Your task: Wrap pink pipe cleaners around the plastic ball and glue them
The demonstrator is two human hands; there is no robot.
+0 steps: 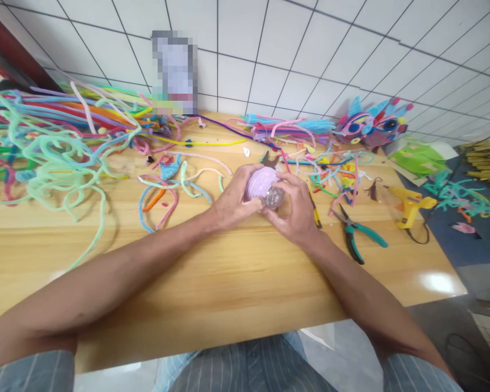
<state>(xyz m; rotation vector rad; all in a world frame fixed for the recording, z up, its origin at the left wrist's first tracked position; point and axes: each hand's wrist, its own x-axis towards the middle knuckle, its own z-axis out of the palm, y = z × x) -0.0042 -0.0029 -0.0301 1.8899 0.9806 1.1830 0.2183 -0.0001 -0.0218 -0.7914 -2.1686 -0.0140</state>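
A small round object wrapped in lilac pipe cleaner (261,182), with a clear, shiny part at its lower right, is held above the middle of the wooden table. My left hand (233,200) grips its left side, with the thumb along the bottom. Around the right side, by the clear part, are the curled fingers of my right hand (296,209). Just behind the ball, dark metal jaws (270,160) show; the rest of that tool is hidden. A yellow and black tool (315,211) lies partly behind my right hand.
Green-handled pliers (354,231) and a yellow glue gun (410,204) lie on the right. Tangled mint pipe cleaners (57,163) cover the table's left. Along the tiled wall are a pipe cleaner bundle (294,128), a phone-like blurred object (176,73) and a colourful figure with eyes (371,124).
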